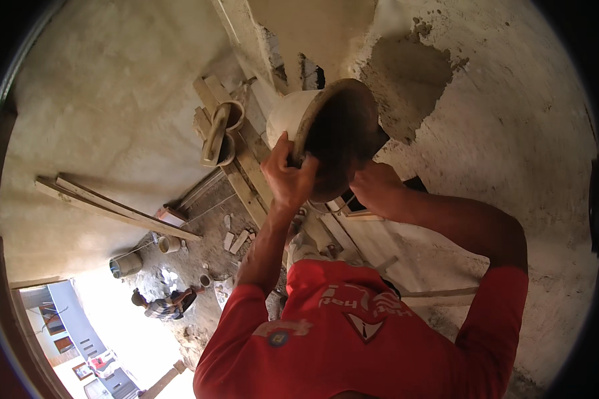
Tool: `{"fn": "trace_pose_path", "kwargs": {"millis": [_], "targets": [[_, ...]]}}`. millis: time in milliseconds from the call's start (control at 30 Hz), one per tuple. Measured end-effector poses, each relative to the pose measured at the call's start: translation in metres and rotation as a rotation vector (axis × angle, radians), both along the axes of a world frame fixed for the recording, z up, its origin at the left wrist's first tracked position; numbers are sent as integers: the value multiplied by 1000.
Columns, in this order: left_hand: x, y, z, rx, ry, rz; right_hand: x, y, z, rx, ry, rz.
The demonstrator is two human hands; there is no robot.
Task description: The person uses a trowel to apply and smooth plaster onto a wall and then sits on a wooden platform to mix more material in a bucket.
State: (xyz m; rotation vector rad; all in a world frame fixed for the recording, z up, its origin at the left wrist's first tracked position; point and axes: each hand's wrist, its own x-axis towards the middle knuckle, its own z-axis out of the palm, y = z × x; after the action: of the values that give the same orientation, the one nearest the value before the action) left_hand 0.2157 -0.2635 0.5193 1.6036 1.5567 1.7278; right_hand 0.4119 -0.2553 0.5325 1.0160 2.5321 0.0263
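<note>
My left hand (289, 171) grips the rim of a tilted, dirty pale bucket (289, 110) whose dark mouth faces right. My right hand (373, 181) is curled at the lower right of the bucket's mouth, its fingertips hidden against the dark interior; I cannot make out what they hold. Above and right of the bucket, a rough patch of wet-looking grey mortar (406, 80) marks the wall.
Below me run wooden planks (246, 199) bearing small buckets (233, 113) with a tool across them. Long boards (113, 206) lean left. Lower down are rubble, pails (126, 266) and a crouching person (163, 306) by a bright opening.
</note>
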Motion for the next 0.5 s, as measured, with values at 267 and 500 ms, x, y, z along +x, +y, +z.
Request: {"fn": "trace_pose_path", "kwargs": {"millis": [267,500], "targets": [[-10,-3,4,109,53,-2,24,-2,118,49,322,-273],[3,1,-6,207,79,45,11,-5,43,-293,356,-568]]}}
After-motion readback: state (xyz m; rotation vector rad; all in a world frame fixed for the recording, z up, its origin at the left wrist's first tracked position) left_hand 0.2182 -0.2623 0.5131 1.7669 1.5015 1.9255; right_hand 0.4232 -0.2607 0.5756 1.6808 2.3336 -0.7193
